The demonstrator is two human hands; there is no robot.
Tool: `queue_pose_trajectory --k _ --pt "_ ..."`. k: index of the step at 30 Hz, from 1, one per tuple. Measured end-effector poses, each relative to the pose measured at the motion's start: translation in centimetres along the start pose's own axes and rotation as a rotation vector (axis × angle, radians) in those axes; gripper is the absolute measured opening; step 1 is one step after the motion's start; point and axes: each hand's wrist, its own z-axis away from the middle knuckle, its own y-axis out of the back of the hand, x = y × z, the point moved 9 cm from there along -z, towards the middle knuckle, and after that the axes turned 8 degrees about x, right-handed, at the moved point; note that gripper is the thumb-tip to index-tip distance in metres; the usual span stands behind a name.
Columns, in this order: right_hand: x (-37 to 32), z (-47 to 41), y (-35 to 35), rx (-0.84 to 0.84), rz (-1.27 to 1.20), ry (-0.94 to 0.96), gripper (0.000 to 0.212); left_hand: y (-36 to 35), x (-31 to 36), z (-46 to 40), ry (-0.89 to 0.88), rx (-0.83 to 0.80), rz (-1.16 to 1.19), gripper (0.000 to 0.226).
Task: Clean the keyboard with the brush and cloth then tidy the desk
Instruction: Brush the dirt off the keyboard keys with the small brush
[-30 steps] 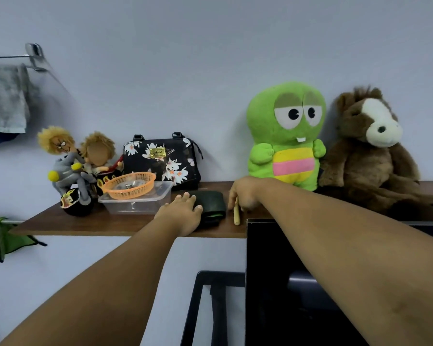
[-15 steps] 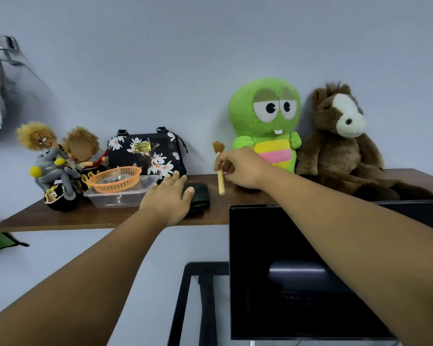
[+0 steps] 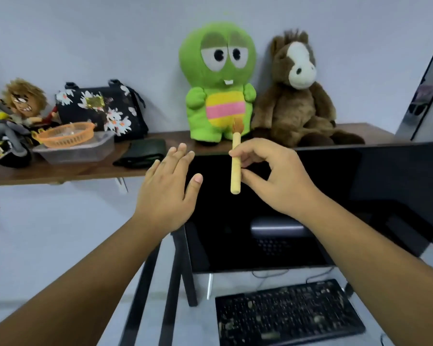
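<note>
My right hand (image 3: pixel 273 176) pinches a small wooden-handled brush (image 3: pixel 235 168), held upright with its brown bristles up, in front of the monitor's top edge. My left hand (image 3: pixel 168 191) hovers open beside it, fingers spread, holding nothing. A dark green folded cloth (image 3: pixel 143 154) lies on the wooden shelf (image 3: pixel 60 174), just beyond my left hand. A black keyboard (image 3: pixel 288 313), speckled with crumbs and dust, lies on the desk at the lower right.
A black monitor (image 3: pixel 360 196) stands behind the keyboard. On the shelf sit a green plush (image 3: pixel 219 83), a brown horse plush (image 3: pixel 298 96), a floral handbag (image 3: pixel 103 108), an orange basket (image 3: pixel 65 137) in a clear tub, and dolls (image 3: pixel 13 121) at the left. A black frame (image 3: pixel 160 283) stands below.
My right hand lifted the brush off the shelf and drew it back toward me. My left hand came off the cloth and pulled back, open. The view tilted down, revealing the keyboard.
</note>
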Motion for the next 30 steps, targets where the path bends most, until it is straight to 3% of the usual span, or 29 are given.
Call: queue_pose_trajectory --k 6,11,14,18,20,25,30 --pt "4.1 10.3 1.8 -0.029 -0.097 -0.226 0.018 -5.0 4.4 7.1 -0.001 -0.085 0.047 0.058" --pt "8.6 18.6 2.0 0.042 -0.111 -0.451 0.009 -10.8 5.7 14.4 0.084 -0.208 0.115 0.056" --pt "11.4 23.2 1.6 0.081 -0.121 -0.599 0.008 -14.7 4.9 18.6 0.186 -0.311 0.12 0.058" --pt "15.7 29.9 0.3 0.119 -0.105 -0.827 0.013 -20.7 3.2 25.4 0.341 -0.595 0.095 0.067" --pt "17.6 32.3 -0.7 0.134 -0.065 -0.918 0.014 -22.9 2.5 28.2 0.397 -0.744 0.083 0.082" --pt "19.7 34.6 -5.1 0.093 -0.076 -1.007 0.01 -26.3 2.0 31.6 0.454 -0.909 0.071 0.136" --pt "19.6 35.1 -9.1 0.015 -0.051 -0.949 0.007 -28.1 1.6 32.7 0.468 -0.948 0.047 0.15"
